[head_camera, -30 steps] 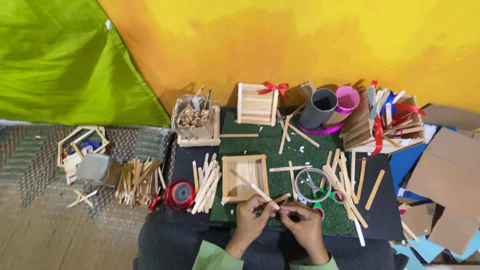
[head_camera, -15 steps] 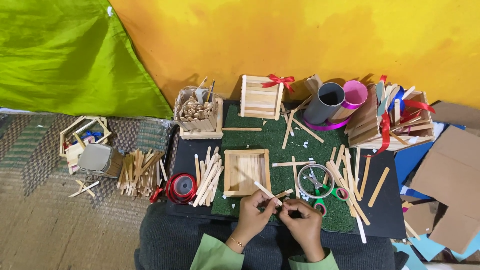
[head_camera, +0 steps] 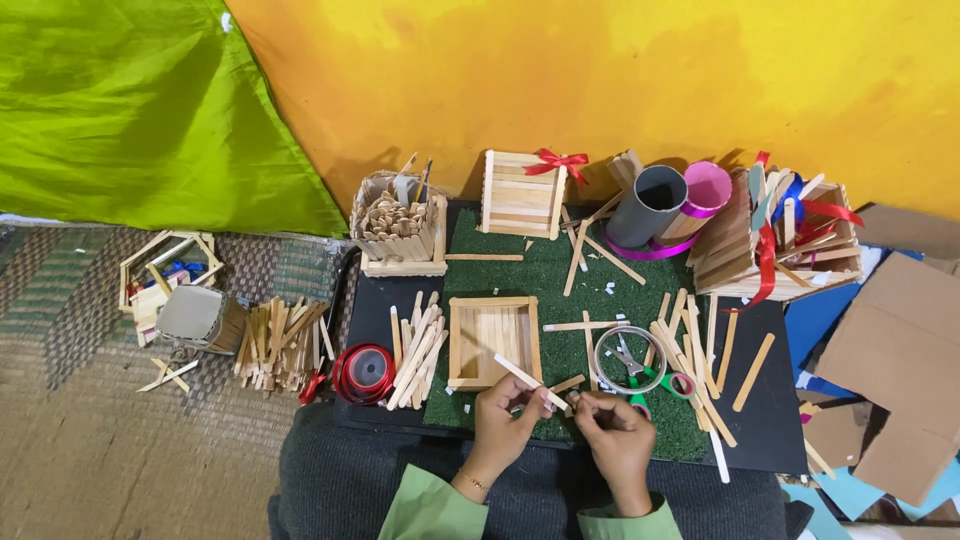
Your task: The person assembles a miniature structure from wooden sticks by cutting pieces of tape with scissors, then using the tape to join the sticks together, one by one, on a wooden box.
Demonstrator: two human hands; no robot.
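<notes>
My left hand (head_camera: pixel 508 418) grips a pale wooden craft stick (head_camera: pixel 524 379) that slants up-left over the corner of a shallow square tray of sticks (head_camera: pixel 492 342). My right hand (head_camera: pixel 612 428) pinches the stick's lower end, fingertips meeting the left hand's. Both hands hover over the near edge of a green turf mat (head_camera: pixel 540 268). What lies between the right fingertips is too small to tell.
A heap of loose sticks (head_camera: pixel 415 350) and a red ribbon spool (head_camera: pixel 364 370) lie left of the tray. Scissors inside a clear tape ring (head_camera: pixel 630 360) sit right. Behind stand a bowed stick box (head_camera: pixel 523 194), grey and pink tubes (head_camera: pixel 672 203), a stick basket (head_camera: pixel 402 235) and cardboard (head_camera: pixel 895 350).
The view has shifted slightly. My hands stay joined on the stick, working at its lower end; the stick keeps the same slant over the tray's corner.
</notes>
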